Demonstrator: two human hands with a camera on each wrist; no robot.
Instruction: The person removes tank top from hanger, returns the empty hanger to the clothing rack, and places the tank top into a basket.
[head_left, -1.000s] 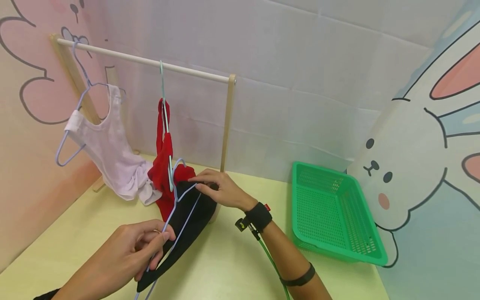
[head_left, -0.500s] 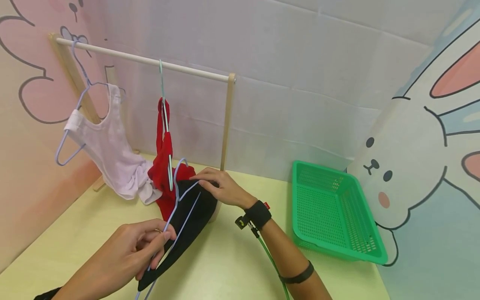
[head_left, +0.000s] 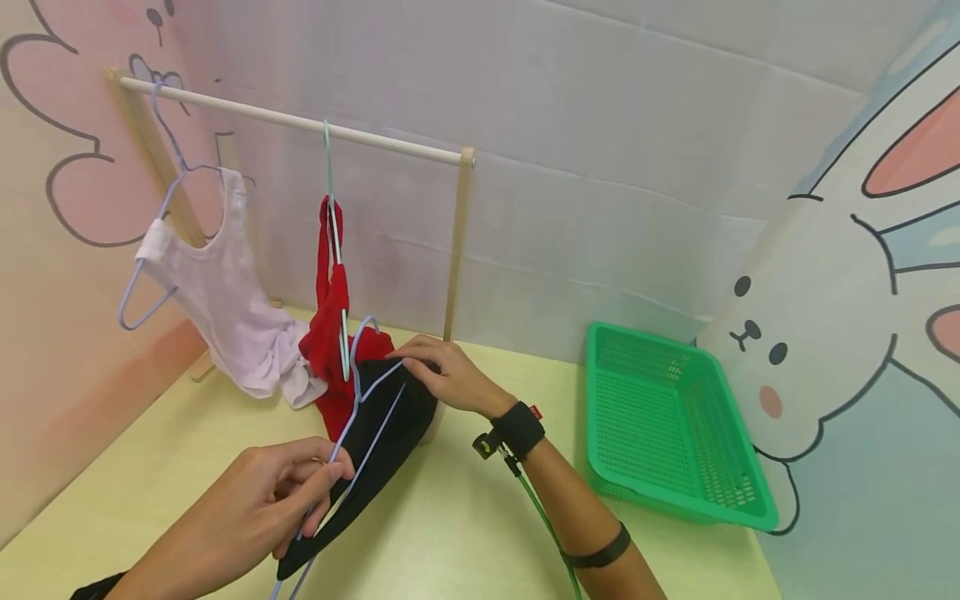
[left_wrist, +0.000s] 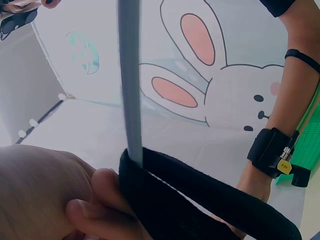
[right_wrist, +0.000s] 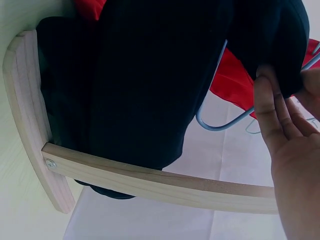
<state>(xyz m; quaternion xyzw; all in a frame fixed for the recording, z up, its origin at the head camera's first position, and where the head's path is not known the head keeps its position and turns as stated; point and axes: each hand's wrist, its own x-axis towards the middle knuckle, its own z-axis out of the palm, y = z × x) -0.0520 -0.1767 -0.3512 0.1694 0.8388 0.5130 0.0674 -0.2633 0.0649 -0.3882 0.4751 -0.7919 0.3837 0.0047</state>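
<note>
In the head view my left hand [head_left: 262, 500] grips the left arm of a lilac wire hanger [head_left: 356, 383] with thumb and fingers. A black tank top [head_left: 408, 421] hangs on this hanger; the left wrist view has its narrow strap [left_wrist: 200, 187] looped round the wire beside my fingers. My right hand [head_left: 450, 379] pinches the black cloth at the hanger's other arm. The right wrist view shows the thumb and fingers on the fabric, with the hanger's rounded end [right_wrist: 215, 129] below it. The hanger's hook is off the rail, in front of a red garment [head_left: 330, 317].
A clothes rack with a white rail [head_left: 292, 122] and wooden posts stands at the back left. On it hang the red garment, on a mint hanger [head_left: 327, 162], and a white tank top [head_left: 217, 267]. A green plastic basket [head_left: 675, 500] sits at the right on the pale yellow table [head_left: 480, 533].
My right hand and the hanger's hook have shifted slightly to the right. Both hands keep their hold, and the black tank top has hardly moved.
</note>
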